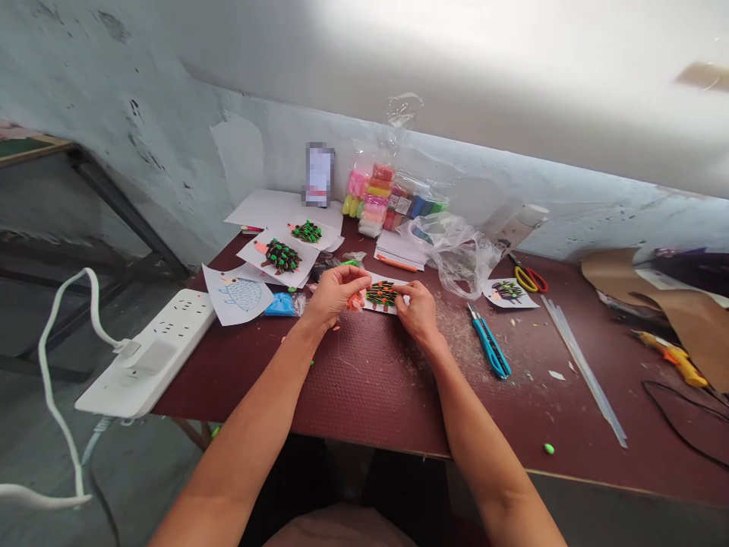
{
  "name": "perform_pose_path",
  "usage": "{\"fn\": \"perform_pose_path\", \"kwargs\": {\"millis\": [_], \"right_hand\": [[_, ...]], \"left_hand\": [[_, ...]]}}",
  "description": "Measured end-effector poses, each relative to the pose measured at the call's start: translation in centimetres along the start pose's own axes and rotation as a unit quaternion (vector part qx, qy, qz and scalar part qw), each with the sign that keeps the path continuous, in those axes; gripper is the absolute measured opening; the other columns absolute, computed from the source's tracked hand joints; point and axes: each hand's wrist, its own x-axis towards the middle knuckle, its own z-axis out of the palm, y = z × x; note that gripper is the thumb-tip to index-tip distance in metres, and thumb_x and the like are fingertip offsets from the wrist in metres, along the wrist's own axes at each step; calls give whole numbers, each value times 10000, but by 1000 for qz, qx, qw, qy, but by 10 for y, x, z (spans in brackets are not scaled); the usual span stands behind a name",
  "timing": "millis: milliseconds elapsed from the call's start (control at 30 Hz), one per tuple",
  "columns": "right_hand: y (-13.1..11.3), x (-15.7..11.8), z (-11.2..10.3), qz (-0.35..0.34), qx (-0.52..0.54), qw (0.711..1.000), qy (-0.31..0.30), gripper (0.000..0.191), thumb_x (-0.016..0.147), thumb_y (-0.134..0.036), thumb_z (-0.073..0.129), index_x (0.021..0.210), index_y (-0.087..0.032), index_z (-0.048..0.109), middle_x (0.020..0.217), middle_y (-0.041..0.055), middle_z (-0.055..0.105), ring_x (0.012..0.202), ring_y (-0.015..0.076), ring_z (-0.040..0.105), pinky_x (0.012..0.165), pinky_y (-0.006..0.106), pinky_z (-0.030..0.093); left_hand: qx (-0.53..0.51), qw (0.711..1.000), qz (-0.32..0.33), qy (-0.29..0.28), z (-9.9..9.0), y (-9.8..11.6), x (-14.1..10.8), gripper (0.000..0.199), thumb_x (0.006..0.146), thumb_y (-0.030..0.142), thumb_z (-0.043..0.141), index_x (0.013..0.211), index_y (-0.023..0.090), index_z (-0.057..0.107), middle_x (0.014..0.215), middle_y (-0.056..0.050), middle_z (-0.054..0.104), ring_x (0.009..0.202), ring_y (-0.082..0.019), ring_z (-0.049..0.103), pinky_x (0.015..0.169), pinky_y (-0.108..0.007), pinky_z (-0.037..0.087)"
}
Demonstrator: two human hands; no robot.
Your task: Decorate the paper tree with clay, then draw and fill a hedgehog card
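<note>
Two bare forearms [484, 425] are extending from the bottom edge over a dark red table [364, 380], whose front edge is running just beyond the wearer's lap. Between that edge and the hands, a broad stretch of scuffed tabletop is giving the wrists open room. On the left, a white power strip [187, 313] is lying across the table's corner, and sheets of paper with hedgehog pictures [231, 304] are crowding the space beside a blue packet [280, 305]. On the right, a blue cutter [488, 342] is lying near the right forearm, with clear sticks [586, 372] farther out. Behind the hands, a crumpled clear bag [456, 254] and bundled coloured packs [376, 201] are filling the back, against the wall.

A small white card bearing a spiky green, brown and orange hedgehog [380, 292] is lying flat between the hands. The left hand [336, 292] is hovering at its left end, thumb and forefinger meeting in a narrow pinch; whether they are holding anything tiny is impossible to tell. Something orange-pink [355, 301] is showing just below those fingertips. The right hand [418, 308] is curling narrowly at the hedgehog's right side, fingertips touching it or the card; whether they are gripping or pressing cannot be told.
</note>
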Motion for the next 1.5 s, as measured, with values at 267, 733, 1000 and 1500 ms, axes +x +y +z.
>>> {"fn": "perform_pose_path", "kwargs": {"millis": [267,733,1000,1500], "right_hand": [[-1,-2,-1,-10,-19,1000,-4,374,838,-159,532,1070,-217,819,907,84,655,853,218,595,812,320,471],[-20,-2,-12,17,253,967,31,276,861,-429,639,906,-188,766,814,45,699,680,161,572,683,305,486],[-45,-8,-15,6,431,900,-62,382,722,-542,817,849,-202,700,749,2,698,624,127,575,605,263,474],[-39,-11,-26,-75,197,974,82,278,948,-429,562,903,-223,743,873,60,690,778,186,608,742,326,503]], "left_hand": [[6,1000,9,4,-1,-1,1,264,671,262,875,734,139,651,608,31,619,452,-54,509,450,-192,453],[43,999,2,12,-1,-8,4,309,666,336,894,720,137,664,641,19,634,460,-58,516,422,-179,403],[120,992,11,-47,2,-14,2,488,640,564,868,610,140,630,542,25,567,410,-62,475,389,-179,351],[92,991,-57,-84,-3,-6,1,354,827,450,779,916,108,758,637,-30,693,379,-72,532,367,-176,367]]}}
